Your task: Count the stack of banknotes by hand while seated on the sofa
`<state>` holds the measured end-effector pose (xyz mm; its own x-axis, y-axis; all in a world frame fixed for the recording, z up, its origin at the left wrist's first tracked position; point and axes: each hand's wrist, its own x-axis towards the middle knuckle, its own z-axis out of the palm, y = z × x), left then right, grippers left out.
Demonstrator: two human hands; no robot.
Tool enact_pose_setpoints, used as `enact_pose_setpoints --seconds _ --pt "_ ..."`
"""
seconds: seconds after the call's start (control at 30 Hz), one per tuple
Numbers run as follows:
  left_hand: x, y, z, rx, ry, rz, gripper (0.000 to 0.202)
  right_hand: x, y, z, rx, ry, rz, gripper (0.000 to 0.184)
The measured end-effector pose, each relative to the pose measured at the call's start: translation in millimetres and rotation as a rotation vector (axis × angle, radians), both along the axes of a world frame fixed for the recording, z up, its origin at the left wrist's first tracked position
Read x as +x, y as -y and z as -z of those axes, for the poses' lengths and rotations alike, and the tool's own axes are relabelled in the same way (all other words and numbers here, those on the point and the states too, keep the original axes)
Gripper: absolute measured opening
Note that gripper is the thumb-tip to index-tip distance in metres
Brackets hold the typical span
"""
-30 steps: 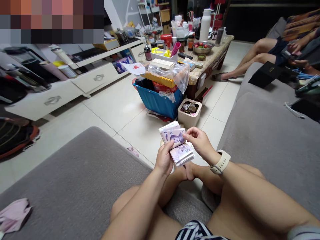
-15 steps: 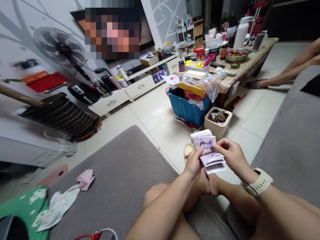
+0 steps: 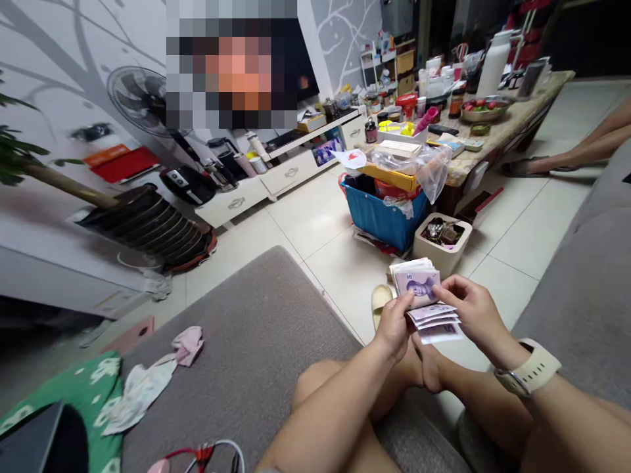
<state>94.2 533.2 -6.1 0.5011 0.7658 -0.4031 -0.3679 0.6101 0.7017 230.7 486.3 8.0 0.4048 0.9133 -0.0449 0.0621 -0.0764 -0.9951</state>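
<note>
A wad of purple banknotes (image 3: 422, 292) is folded over in front of me, above my crossed legs. My left hand (image 3: 393, 325) is closed around the fold, thumb on the top note. My right hand (image 3: 468, 310), with a cream watch on the wrist, pinches the upper right edge of the top note. Several loose ends of notes fan out below, between the two hands. I sit on a grey sofa (image 3: 246, 355).
On the tiled floor ahead stand a blue basket (image 3: 382, 213) with boxes and a small beige bin (image 3: 444, 238). A cluttered low table (image 3: 486, 135) runs behind them. Another person's legs (image 3: 586, 141) are at the far right. A slipper (image 3: 379, 299) lies near my left hand.
My head has turned left, so the fan, plant and white cabinet came into view. Both hands keep hold of the banknotes; the right hand has drawn notes down from the wad.
</note>
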Motion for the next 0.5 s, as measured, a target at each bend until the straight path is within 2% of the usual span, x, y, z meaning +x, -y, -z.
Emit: enact_pose_setpoints --seconds 0.33,0.5 --pt "0.8 -0.2 3.2 0.03 0.025 -0.011 0.043 -0.2 -1.1 1.0 0.009 -0.067 0.004 0.032" --pt "0.8 -0.2 2.8 -0.02 -0.022 -0.012 0.046 0.5 -0.9 2.7 -0.002 -0.07 0.01 0.032"
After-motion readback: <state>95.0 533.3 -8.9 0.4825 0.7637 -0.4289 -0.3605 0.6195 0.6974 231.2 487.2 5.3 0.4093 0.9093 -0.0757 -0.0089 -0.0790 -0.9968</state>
